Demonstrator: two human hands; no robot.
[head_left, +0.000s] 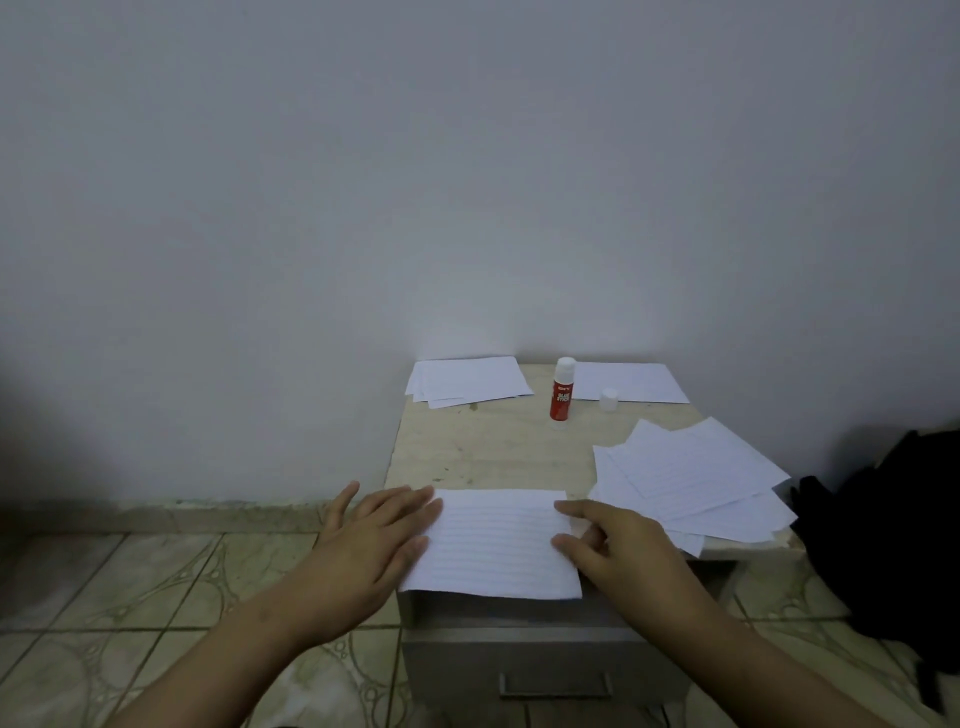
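The lined sheet (493, 540) lies flat at the near edge of the small table (493, 447), its long axis running left to right along that edge and its near margin just overhanging the front. It sits directly between the two hands, so neither has to reach. The left hand (374, 540) is spread flat with straight fingers, the tips resting on the sheet's left edge by the near-left corner and the palm hanging out past the table's side. The right hand (628, 551) lays forefinger and thumb tips on the sheet's right edge, the other fingers loosely bent and, as far as I can see, gripping nothing. Both hands are about equally close, so any fold or slide would probably run along that long axis. Just right of the sheet a fanned pile of papers (696, 478) reaches the right edge. Farther back stands an uncapped glue stick (562, 389), its cap (609, 399) beside it. A paper stack (467, 382) overhangs the far-left corner.
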